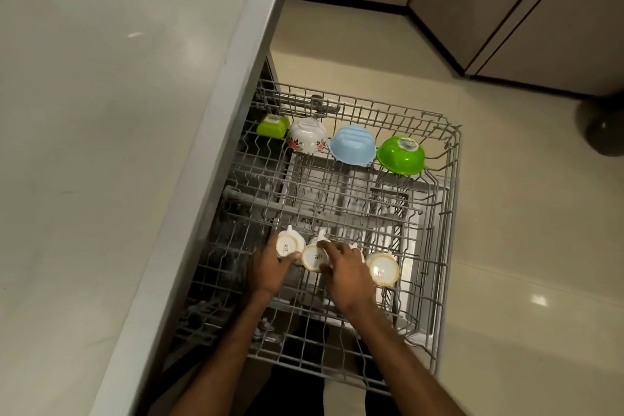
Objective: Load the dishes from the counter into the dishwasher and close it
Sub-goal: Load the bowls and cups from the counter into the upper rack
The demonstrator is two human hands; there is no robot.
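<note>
The grey wire upper rack [449, 199] of the dishwasher is pulled out over the floor. Upside-down white cups stand in a row near its front. My left hand [268, 267] holds the leftmost cup [287, 245], thumb and fingers curled round it. My right hand [347, 268] grips the second cup [314, 257]; a third one is mostly hidden under this hand. Another white cup [383, 268] stands free to the right. Along the far side sit a small green square bowl [273, 125], a floral bowl [307, 135], a light blue bowl [353, 144] and a green round bowl [401, 154], all upside down.
The grey counter top [111, 132] fills the left side, its edge overhanging the rack. Beige floor tiles [526, 246] lie to the right, with cabinet fronts [547, 17] at the back right. A lower rack shows dimly through the wires.
</note>
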